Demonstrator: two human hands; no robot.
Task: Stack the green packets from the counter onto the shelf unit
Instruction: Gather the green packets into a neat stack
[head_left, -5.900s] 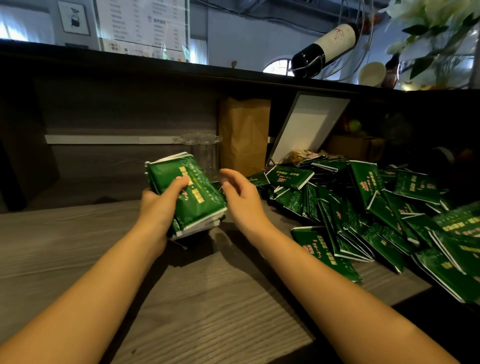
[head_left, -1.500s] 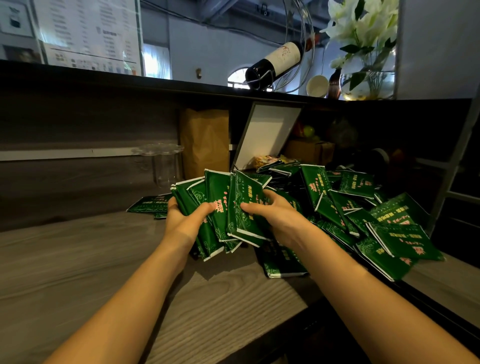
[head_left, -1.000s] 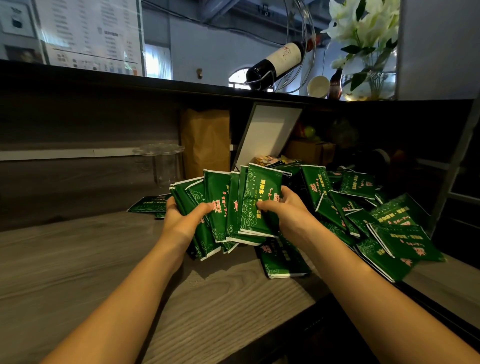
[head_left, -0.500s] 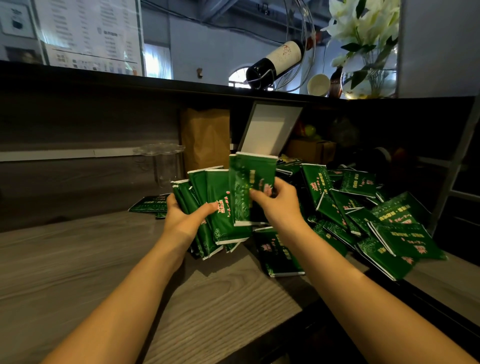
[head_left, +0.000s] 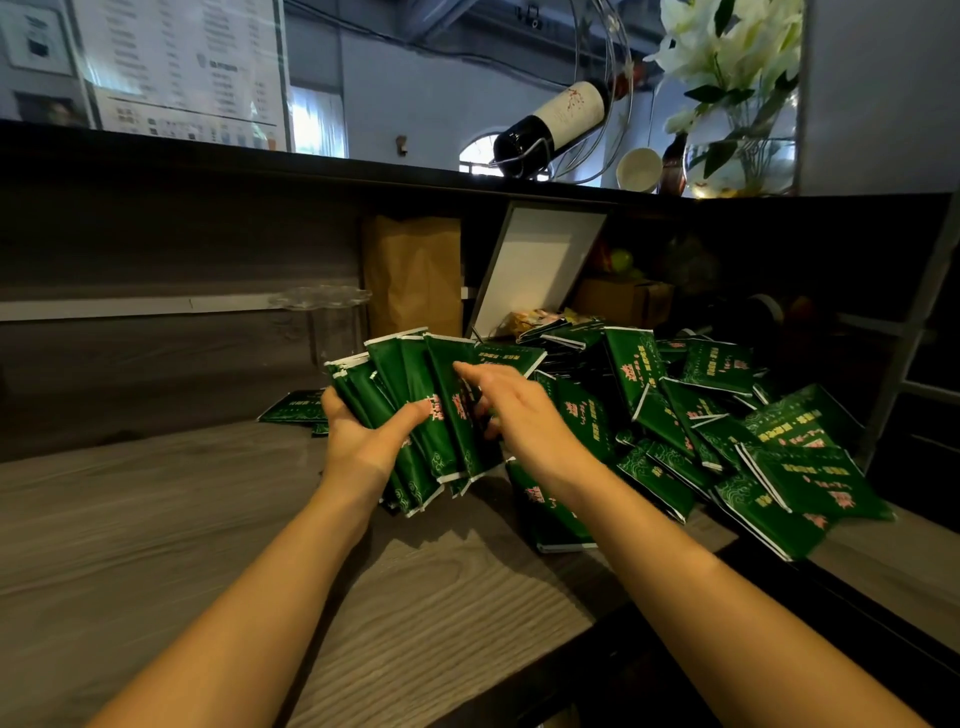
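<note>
My left hand (head_left: 363, 441) grips a fanned bunch of green packets (head_left: 410, 384) upright over the wooden counter (head_left: 156, 519), thumb across the front. To the right of the bunch, my right hand (head_left: 524, 415) touches it with a straight forefinger lying on the rightmost packet; its other fingers are blurred and partly hidden. A large loose pile of green packets (head_left: 727, 431) covers the counter to the right. One packet (head_left: 545, 514) lies under my right forearm. A few more packets (head_left: 293, 408) lie flat behind my left hand.
A brown paper bag (head_left: 413, 275), a clear glass jar (head_left: 327, 322) and a leaning white board (head_left: 535, 265) stand at the back. On the dark ledge above rest a wine bottle (head_left: 556, 117) in a wire holder, a cup and a flower vase (head_left: 737, 156). A metal frame (head_left: 914, 322) rises at right.
My right hand lifted packets from the pile and slid them into the fan held by my left hand. The fan has grown and the right hand now lies against it.
</note>
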